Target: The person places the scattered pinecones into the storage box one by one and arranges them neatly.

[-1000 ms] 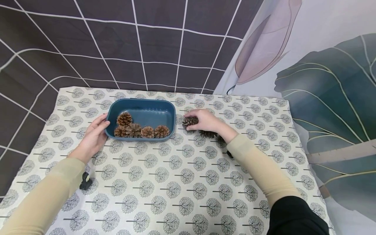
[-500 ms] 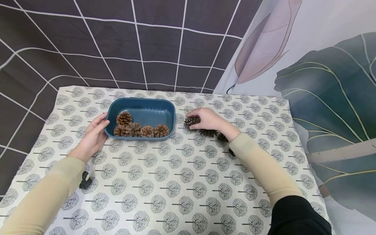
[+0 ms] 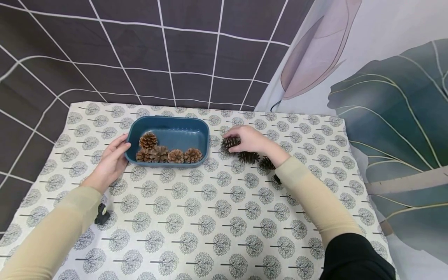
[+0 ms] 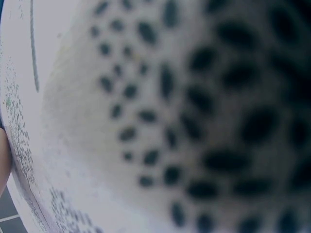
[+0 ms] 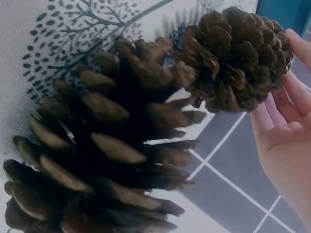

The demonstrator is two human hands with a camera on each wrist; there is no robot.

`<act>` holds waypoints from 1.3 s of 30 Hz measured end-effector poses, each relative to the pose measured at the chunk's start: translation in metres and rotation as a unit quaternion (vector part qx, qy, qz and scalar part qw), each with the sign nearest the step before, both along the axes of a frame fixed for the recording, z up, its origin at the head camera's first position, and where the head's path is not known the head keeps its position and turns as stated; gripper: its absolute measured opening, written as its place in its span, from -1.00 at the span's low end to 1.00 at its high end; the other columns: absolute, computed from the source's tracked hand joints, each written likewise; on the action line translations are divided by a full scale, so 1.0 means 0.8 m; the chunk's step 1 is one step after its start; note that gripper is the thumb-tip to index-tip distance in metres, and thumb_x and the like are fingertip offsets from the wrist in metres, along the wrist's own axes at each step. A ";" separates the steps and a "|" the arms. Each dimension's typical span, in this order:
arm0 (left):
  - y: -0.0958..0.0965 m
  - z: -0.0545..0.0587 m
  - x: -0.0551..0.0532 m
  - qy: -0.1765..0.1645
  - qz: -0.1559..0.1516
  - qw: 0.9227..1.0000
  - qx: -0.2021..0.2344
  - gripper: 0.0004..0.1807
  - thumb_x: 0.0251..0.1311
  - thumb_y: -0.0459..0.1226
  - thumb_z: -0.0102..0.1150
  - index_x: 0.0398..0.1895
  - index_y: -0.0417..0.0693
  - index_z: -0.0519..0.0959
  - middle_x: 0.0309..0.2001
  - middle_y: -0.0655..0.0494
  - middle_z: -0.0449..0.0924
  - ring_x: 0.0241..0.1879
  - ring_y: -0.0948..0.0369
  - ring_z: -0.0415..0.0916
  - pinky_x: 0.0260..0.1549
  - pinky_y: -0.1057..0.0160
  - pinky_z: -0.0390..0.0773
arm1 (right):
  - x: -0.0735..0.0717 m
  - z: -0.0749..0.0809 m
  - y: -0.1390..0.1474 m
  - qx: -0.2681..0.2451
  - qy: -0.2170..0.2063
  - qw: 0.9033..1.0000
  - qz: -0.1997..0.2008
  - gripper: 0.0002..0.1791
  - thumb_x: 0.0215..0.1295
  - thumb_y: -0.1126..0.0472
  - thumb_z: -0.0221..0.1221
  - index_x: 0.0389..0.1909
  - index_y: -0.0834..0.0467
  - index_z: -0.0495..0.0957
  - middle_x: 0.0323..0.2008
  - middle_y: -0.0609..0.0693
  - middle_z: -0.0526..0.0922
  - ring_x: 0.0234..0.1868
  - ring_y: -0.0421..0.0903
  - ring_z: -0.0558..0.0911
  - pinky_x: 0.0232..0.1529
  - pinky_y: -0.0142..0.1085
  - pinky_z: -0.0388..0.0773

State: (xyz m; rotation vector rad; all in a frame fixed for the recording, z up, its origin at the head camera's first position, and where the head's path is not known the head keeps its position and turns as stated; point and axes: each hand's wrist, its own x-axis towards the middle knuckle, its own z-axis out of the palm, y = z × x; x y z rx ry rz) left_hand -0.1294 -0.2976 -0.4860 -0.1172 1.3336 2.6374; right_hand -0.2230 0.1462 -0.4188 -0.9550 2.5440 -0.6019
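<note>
In the head view my right hand (image 3: 250,139) pinches a brown pine cone (image 3: 229,143) at the tablecloth, right of a blue plastic box (image 3: 182,134). The right wrist view shows the gripped pine cone (image 5: 235,60) between thumb and fingertips, and another pine cone (image 5: 102,150) large in front of it. Two more pine cones lie under my right wrist, one dark (image 3: 248,157) and one partly covered by the arm (image 3: 267,163). My left hand (image 3: 111,159) touches the box's left end with outstretched fingers and thumb. Several pine cones sit inside the box along its near side.
A white tablecloth (image 3: 196,217) with tree prints covers the table. Behind it hangs a dark cloth with white grid lines (image 3: 189,50), and a leaf-printed curtain (image 3: 395,116) is at the right. The left wrist view shows mostly blurred tablecloth.
My right hand has shifted slightly right and away from me, with the pine cone in its fingers. More of the two pine cones beneath the wrist shows. The left hand and box stay put.
</note>
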 end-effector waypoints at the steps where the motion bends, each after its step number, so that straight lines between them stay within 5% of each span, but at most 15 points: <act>1: 0.000 0.000 0.000 -0.001 0.001 1.000 0.001 -0.61 0.57 -0.52 -0.04 0.17 0.04 0.66 0.15 0.26 0.76 0.08 0.33 0.70 0.14 0.44 0.66 | 0.000 0.002 0.000 -0.004 -0.001 1.000 -0.004 -0.40 0.25 0.17 0.49 0.30 0.22 0.62 0.34 0.20 0.65 0.32 0.20 0.65 0.51 0.08 0.48; 23: -0.004 -0.003 0.001 -0.002 -0.001 1.000 -0.023 -0.60 0.59 -0.51 -0.06 0.19 0.09 0.64 0.17 0.33 0.73 0.12 0.38 0.66 0.17 0.49 0.63 | -0.007 0.047 -0.035 -0.140 0.007 0.987 -0.073 -0.37 0.22 0.22 0.53 0.30 0.25 0.61 0.32 0.21 0.66 0.33 0.14 0.67 0.42 -0.17 0.61; 29: -0.002 -0.005 0.000 0.005 -0.002 1.000 0.001 -0.60 0.58 -0.53 -0.08 0.17 0.03 0.66 0.15 0.25 0.75 0.09 0.34 0.69 0.16 0.46 0.64 | -0.011 0.043 -0.060 -0.193 0.010 0.978 -0.076 -0.39 0.20 0.27 0.54 0.28 0.27 0.63 0.28 0.21 0.68 0.30 0.10 0.69 0.40 -0.26 0.62; 39: -0.001 -0.004 0.000 0.008 -0.003 1.000 0.003 -0.60 0.58 -0.53 -0.07 0.18 0.02 0.66 0.16 0.26 0.75 0.10 0.34 0.69 0.15 0.46 0.65 | -0.011 0.023 -0.113 -0.212 -0.002 0.975 -0.061 -0.40 0.20 0.29 0.55 0.27 0.26 0.64 0.25 0.19 0.72 0.25 0.06 0.73 0.33 -0.36 0.65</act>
